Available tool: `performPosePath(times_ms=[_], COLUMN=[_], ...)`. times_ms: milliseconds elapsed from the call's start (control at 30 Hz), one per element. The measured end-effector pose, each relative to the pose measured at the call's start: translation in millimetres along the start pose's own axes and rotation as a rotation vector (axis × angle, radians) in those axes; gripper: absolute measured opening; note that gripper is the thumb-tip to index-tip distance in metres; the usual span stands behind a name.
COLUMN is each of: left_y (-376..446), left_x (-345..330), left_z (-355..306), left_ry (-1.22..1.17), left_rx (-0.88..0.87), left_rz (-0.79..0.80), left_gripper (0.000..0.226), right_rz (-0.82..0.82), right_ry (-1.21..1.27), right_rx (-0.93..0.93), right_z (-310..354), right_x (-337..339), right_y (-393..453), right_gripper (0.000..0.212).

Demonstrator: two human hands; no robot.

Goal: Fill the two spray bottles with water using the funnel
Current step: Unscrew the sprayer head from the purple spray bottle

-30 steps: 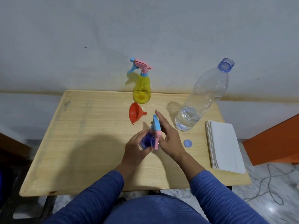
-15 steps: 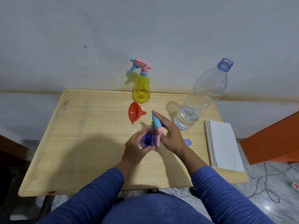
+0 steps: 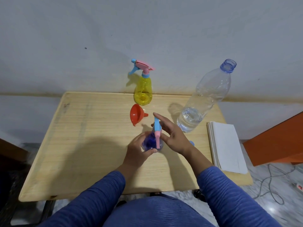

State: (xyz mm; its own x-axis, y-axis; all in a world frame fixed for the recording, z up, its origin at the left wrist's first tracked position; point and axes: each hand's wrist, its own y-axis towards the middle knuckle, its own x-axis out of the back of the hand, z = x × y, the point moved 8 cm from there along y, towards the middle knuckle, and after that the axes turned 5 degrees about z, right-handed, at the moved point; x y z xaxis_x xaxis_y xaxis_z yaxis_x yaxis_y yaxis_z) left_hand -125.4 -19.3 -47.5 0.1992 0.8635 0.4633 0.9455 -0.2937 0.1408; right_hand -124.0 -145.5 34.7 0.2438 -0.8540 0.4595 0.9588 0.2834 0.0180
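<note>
Blue spray bottle (image 3: 150, 142): upright on the table (image 3: 85, 145), nearest the person. Left hand (image 3: 138, 152) wrapped round its body; right hand (image 3: 173, 138) on the pink and blue spray head (image 3: 157, 131), fingers partly extended. Step judged: unscrewing the head. Next calls for lifting it off and seating the funnel. Funnel (image 3: 136, 115): lying on its side just beyond. Water bottle (image 3: 205, 100): uncapped, part full, right. Yellow spray bottle (image 3: 143, 91): capped, at the far edge.
</note>
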Motion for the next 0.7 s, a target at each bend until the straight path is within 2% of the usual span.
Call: performPosePath(times_ms=[200, 433, 567, 700], left_y=[0.2, 2.2, 3.2, 4.1], left_x=[-0.5, -1.4, -3.0, -2.1], left_z=[4.4, 5.9, 7.5, 1.1], left_ry=[0.026, -0.020, -0.001, 0.002], left_rx=[0.018, 0.060, 0.098, 0.115], left_rz=[0.000, 0.019, 0.039, 0.054], left_gripper=[0.071, 0.073, 0.072, 0.068], right_rz=[-0.232, -0.474, -0.412, -0.213], right_ry=[0.104, -0.106, -0.305, -0.425], right_rx=[0.078, 0.051, -0.162, -0.391], right_z=[29.5, 64.7, 42.1, -20.6], right_x=[35.2, 89.7, 96.0, 68.2], right_y=[19.3, 67.7, 93.1, 91.3], right_gripper=[0.063, 0.056, 0.053, 0.056])
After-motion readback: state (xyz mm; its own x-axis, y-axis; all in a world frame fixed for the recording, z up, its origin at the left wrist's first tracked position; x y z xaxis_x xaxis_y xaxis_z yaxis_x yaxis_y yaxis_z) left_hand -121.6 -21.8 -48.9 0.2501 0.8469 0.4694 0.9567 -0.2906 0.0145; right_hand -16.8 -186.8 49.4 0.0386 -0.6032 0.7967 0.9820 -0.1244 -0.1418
